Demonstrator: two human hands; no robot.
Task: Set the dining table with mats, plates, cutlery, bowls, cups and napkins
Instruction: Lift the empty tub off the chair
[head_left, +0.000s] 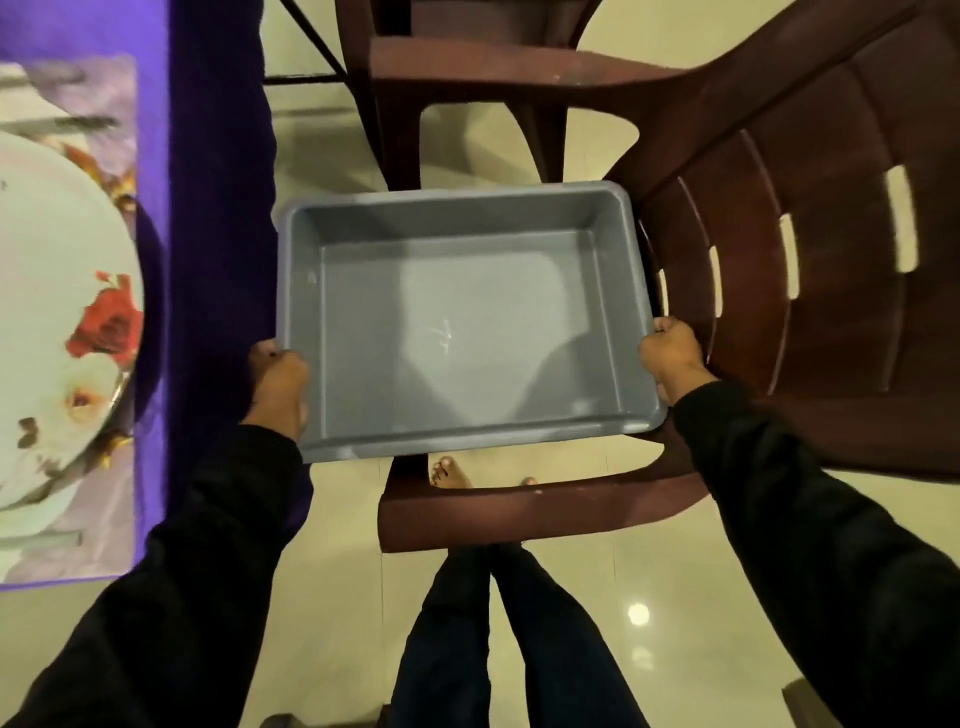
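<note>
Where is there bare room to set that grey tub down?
Both hands, left hand and right hand, hold the empty grey tub. The brown chair seat beneath it looks free. The purple-clothed table is crowded by the flowered plate and mat.

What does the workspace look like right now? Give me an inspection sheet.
Surface: table at left under a purple cloth; only its edge shows.
Job's things: flowered plate lies on a mat; cutlery beside it is too blurred to name.
Tray: grey tray, nothing in it, held over the chair.
Clutter: nothing seen.
Grips: left hand grips the tray's left rim; right hand grips its right rim.
Cables: nothing seen.
Surroundings: glossy tiled floor; the person's legs and bare feet show below the tray.
</note>
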